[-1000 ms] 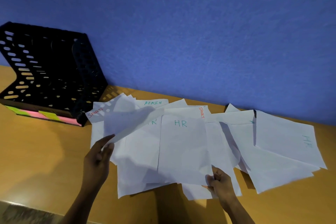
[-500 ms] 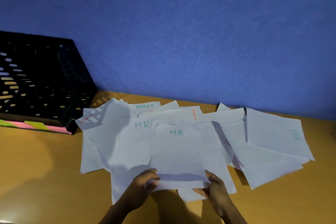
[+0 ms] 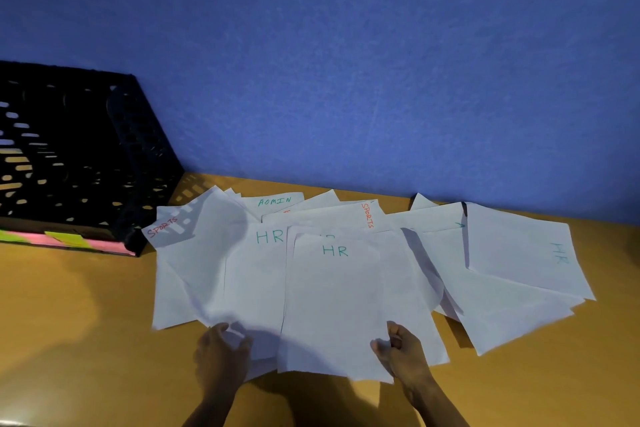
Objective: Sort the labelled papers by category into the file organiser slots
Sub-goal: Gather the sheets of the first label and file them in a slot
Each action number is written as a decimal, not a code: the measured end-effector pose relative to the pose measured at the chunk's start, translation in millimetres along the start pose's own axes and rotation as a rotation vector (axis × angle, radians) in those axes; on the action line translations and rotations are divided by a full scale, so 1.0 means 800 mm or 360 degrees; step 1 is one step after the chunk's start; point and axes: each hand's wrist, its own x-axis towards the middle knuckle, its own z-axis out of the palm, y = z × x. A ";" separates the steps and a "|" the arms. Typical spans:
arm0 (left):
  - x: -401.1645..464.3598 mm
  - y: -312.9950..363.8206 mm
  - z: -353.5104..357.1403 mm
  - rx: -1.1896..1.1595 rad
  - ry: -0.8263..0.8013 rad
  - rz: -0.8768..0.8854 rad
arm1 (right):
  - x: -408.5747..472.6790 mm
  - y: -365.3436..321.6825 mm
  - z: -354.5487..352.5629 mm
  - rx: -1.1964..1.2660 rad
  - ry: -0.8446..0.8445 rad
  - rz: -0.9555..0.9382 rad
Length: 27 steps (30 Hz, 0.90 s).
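Gathering HR sheets: my right hand [image 3: 401, 347] pinches the centre HR sheet [image 3: 334, 305]; left hand [image 3: 221, 350], fingers loosely curled, must take the neighbouring HR sheet [image 3: 258, 274] next.

matt white papers [image 3: 332, 305] on smooth wood-look table [image 3: 69, 315] (perforated black plastic organiser [image 3: 79, 156]).

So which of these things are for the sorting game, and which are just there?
For the job:
- HR paper, pinched by the right hand
- second HR paper, by the left hand
- SPORTS papers, ADMIN paper
- black file organiser

Just there:
- wooden desk
- blue wall
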 end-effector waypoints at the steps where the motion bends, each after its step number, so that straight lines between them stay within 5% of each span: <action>1: 0.003 0.000 -0.001 -0.0048 -0.0006 -0.0038 | 0.001 0.001 0.000 -0.0023 -0.0003 0.0015; 9: 0.019 0.003 -0.012 -0.0462 -0.0041 -0.0194 | 0.011 0.019 -0.007 -0.0128 0.0027 -0.0012; 22: 0.004 0.103 -0.097 -0.0444 0.0381 0.0865 | 0.024 0.050 0.000 -0.0106 0.0113 0.0034; 27: -0.026 0.131 -0.101 -0.1000 0.0033 0.1068 | 0.023 0.049 0.002 -0.0070 0.0079 -0.0010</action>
